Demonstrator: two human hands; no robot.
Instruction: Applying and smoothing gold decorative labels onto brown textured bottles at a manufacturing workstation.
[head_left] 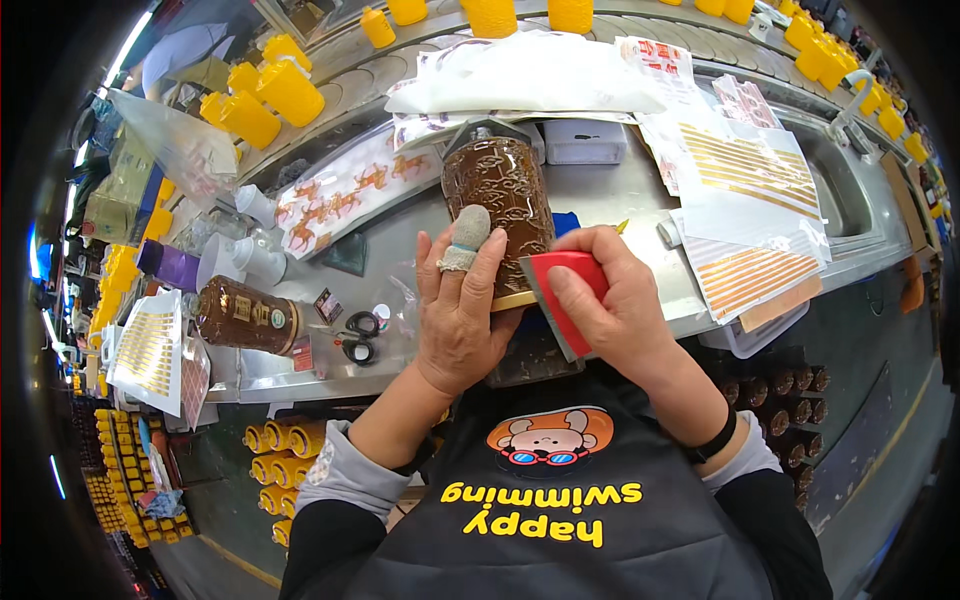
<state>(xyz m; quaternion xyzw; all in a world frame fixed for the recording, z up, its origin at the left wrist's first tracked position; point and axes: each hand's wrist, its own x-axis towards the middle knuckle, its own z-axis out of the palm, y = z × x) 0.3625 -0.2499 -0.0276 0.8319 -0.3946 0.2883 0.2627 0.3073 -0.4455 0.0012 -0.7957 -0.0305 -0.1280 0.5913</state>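
A glossy dark brown ceramic jar [500, 175] with a raised wavy pattern lies on its side in front of me, with a gold band at its near end. My left hand [452, 325] grips that near end, fingers along its side and thumb tucked below. A grey cloth finger cover [468, 235], bound with pale tape, wraps one of its fingers. In my right hand [628, 305] is a red-handled scraper [565, 285], the thumb pressed flat on it. Its straight grey blade edge is beside the jar's near end; I cannot tell whether they touch.
Decal sheets with gold stripes [750, 170] lie at right near a sink [835, 180]. A second brown jar [248, 315] lies at left, by black tape rolls [360, 335]. Yellow jars [290, 90] line a conveyor [350, 75] behind the metal bench. More jars [285, 455] stand below.
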